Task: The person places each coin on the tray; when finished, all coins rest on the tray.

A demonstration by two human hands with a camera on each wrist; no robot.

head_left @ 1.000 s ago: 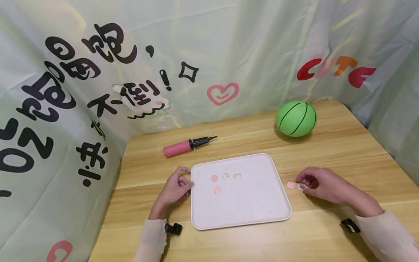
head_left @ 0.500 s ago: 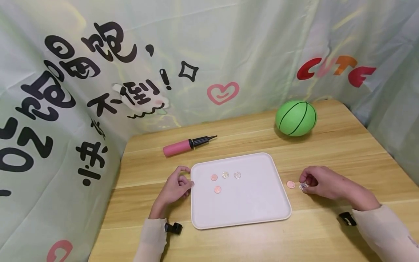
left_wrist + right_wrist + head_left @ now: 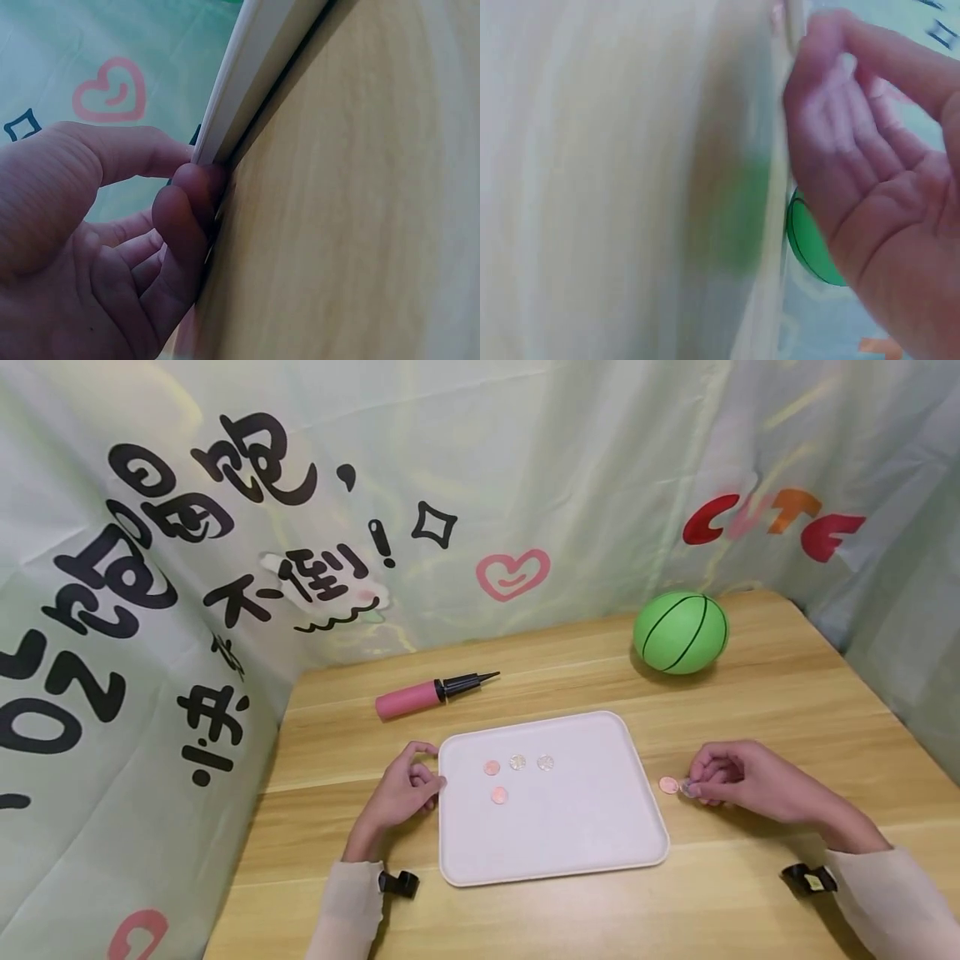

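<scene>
A pale rectangular tray point(image 3: 570, 827) lies on the wooden table, with several coins in its left half. Two of these are copper-coloured, a copper coin point(image 3: 491, 767) above another copper coin point(image 3: 499, 795); a shiny coin point(image 3: 517, 762) and a silvery coin point(image 3: 545, 762) lie to their right. My left hand point(image 3: 401, 789) grips the tray's left edge, thumb on the rim point(image 3: 217, 112) in the left wrist view. Right of the tray, my right hand point(image 3: 742, 783) pinches a silver coin point(image 3: 686, 788) between thumb and fingers. Beside it a copper coin point(image 3: 668, 785) lies on the table.
Behind the tray lies a pink hand pump point(image 3: 408, 700) with a black nozzle. A green ball point(image 3: 681, 632) sits at the back right. A printed curtain point(image 3: 585, 485) hangs behind and along the sides of the table point(image 3: 555, 918).
My right hand has shifted slightly; the silver coin under its fingers now sits close against the copper coin, tipped up in the pinch. The left hand and tray have stayed put.
</scene>
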